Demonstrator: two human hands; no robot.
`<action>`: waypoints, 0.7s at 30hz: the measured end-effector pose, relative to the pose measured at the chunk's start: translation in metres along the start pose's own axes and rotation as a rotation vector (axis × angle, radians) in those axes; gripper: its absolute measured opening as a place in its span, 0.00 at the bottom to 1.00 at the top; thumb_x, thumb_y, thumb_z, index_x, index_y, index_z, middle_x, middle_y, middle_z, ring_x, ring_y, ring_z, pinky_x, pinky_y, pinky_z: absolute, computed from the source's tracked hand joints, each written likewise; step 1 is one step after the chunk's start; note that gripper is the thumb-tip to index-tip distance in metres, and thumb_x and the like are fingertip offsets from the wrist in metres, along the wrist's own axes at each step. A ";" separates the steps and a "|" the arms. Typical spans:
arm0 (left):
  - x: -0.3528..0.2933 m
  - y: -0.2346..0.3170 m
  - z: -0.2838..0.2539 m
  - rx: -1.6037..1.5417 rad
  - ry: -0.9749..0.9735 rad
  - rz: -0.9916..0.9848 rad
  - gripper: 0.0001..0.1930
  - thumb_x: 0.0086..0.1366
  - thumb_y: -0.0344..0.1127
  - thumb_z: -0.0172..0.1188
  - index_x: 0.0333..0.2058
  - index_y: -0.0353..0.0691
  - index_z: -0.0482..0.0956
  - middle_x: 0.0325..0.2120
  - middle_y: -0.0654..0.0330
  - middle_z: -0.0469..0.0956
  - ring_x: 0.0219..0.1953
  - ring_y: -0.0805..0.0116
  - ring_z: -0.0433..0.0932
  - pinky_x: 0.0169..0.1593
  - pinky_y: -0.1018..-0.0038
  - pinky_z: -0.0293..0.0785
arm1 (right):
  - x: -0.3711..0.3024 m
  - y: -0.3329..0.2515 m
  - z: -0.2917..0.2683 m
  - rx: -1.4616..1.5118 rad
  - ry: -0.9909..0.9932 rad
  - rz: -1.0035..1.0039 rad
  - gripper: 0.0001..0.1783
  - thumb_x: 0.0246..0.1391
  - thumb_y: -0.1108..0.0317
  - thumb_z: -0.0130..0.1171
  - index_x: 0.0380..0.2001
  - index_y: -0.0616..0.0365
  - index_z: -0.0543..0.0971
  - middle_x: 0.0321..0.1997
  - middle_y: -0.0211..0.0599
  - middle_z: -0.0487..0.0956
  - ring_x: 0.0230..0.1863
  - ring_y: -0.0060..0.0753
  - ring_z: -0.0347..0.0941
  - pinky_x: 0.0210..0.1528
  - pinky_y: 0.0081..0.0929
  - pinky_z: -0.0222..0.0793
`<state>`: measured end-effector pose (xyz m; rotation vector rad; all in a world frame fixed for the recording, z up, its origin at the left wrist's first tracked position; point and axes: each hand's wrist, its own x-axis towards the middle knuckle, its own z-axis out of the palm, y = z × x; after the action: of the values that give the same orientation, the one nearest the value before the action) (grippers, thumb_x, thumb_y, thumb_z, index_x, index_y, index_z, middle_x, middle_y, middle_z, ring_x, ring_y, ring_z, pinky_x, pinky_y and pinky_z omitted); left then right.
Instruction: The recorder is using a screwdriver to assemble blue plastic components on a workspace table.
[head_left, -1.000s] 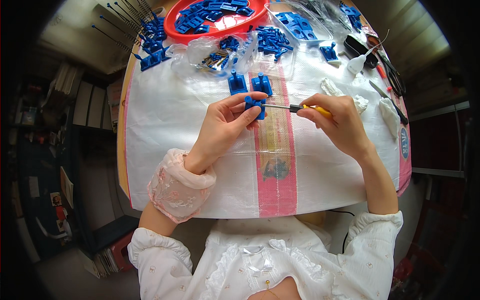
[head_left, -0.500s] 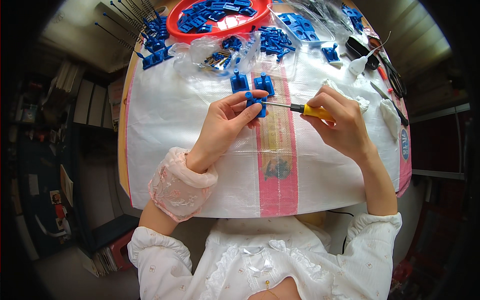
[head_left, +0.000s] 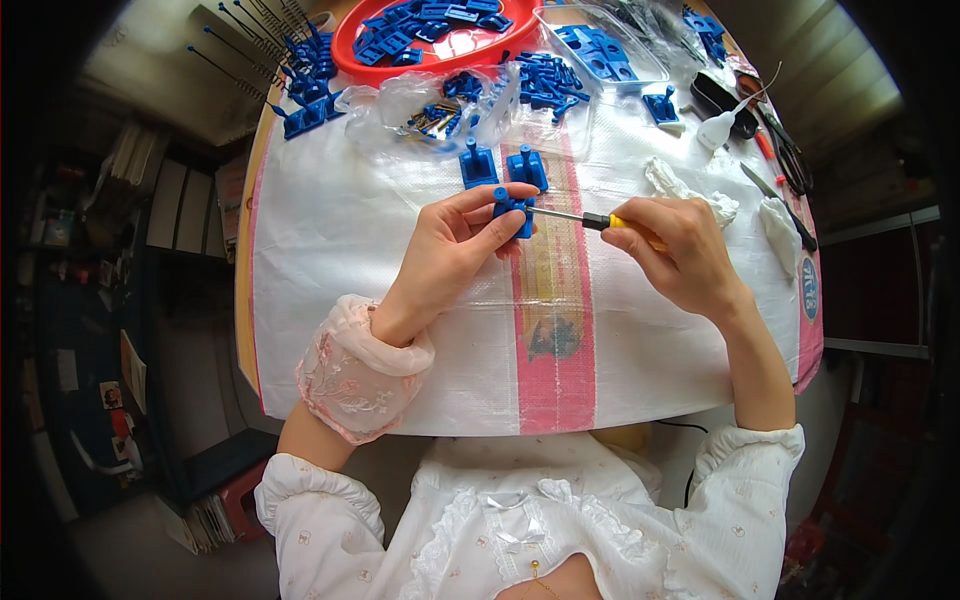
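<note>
Spreading across the middle of the frame, a white woven sheet (head_left: 450,390) with a pink stripe (head_left: 556,400) underlies your work; its pale ground presumably makes dark little pieces easier to spot. Red basin (head_left: 362,70) at top centre, loaded with flat blue pieces (head_left: 436,32); its raised rim likely keeps them from scattering. Just below it, a clear plastic bag (head_left: 372,108) lies slumped, its contents in view from your seat. Clear tray (head_left: 656,79) to the upper right, holding blue plates (head_left: 603,55), apparently sorted by kind. Your right hand (head_left: 680,245), right of centre, has thumb and fingers closed around the handle of a screwdriver (head_left: 597,221), its shaft roughly level and pointing left, which seems to suit twisting from the side. Your left hand (head_left: 455,240), at centre, pinches the blue part (head_left: 500,207) between thumb and index finger, probably to brace it against the driver's push. That part sits just above the middle of the frame, in front of two similar blue pieces (head_left: 478,165) set side by side within easy reach. Driver tip: at the part's right side; whether it is seated in anything, cannot tell. Smallest noted: gold-coloured pins (head_left: 433,124) in the bag.
</note>
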<state>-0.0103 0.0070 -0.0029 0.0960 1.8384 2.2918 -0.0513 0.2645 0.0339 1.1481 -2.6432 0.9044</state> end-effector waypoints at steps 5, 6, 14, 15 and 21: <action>0.000 -0.002 -0.004 0.014 -0.023 -0.003 0.16 0.69 0.30 0.62 0.54 0.35 0.79 0.39 0.58 0.84 0.41 0.77 0.82 0.41 0.82 0.78 | 0.002 -0.002 -0.002 0.054 -0.102 0.130 0.16 0.59 0.61 0.63 0.21 0.60 0.80 0.13 0.41 0.73 0.16 0.42 0.72 0.24 0.35 0.65; 0.000 -0.002 -0.004 0.020 -0.024 -0.004 0.16 0.69 0.30 0.62 0.54 0.35 0.79 0.39 0.58 0.84 0.41 0.77 0.82 0.42 0.82 0.79 | 0.003 -0.001 -0.001 0.077 -0.104 0.138 0.15 0.59 0.62 0.64 0.23 0.60 0.80 0.14 0.41 0.74 0.17 0.41 0.73 0.25 0.35 0.66; 0.000 -0.001 -0.002 -0.010 -0.008 -0.011 0.15 0.69 0.30 0.62 0.53 0.35 0.79 0.46 0.58 0.82 0.42 0.76 0.81 0.41 0.81 0.78 | 0.001 -0.001 0.009 0.039 0.071 -0.054 0.16 0.44 0.71 0.76 0.32 0.58 0.76 0.29 0.34 0.79 0.26 0.35 0.78 0.30 0.28 0.73; 0.000 -0.001 -0.002 -0.016 -0.009 -0.014 0.15 0.69 0.30 0.62 0.53 0.35 0.80 0.46 0.58 0.82 0.42 0.76 0.81 0.41 0.81 0.78 | 0.001 0.000 0.009 0.023 0.074 -0.071 0.15 0.45 0.71 0.75 0.31 0.58 0.76 0.29 0.34 0.79 0.26 0.34 0.78 0.29 0.28 0.72; 0.000 -0.001 -0.002 0.025 -0.023 -0.007 0.15 0.69 0.30 0.61 0.53 0.35 0.79 0.45 0.58 0.82 0.42 0.76 0.81 0.41 0.80 0.78 | -0.001 0.001 0.002 -0.075 0.051 -0.106 0.13 0.48 0.67 0.72 0.27 0.58 0.76 0.26 0.32 0.78 0.21 0.34 0.76 0.23 0.29 0.67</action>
<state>-0.0103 0.0057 -0.0043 0.1196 1.8531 2.2543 -0.0512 0.2641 0.0312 1.2175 -2.5264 0.7982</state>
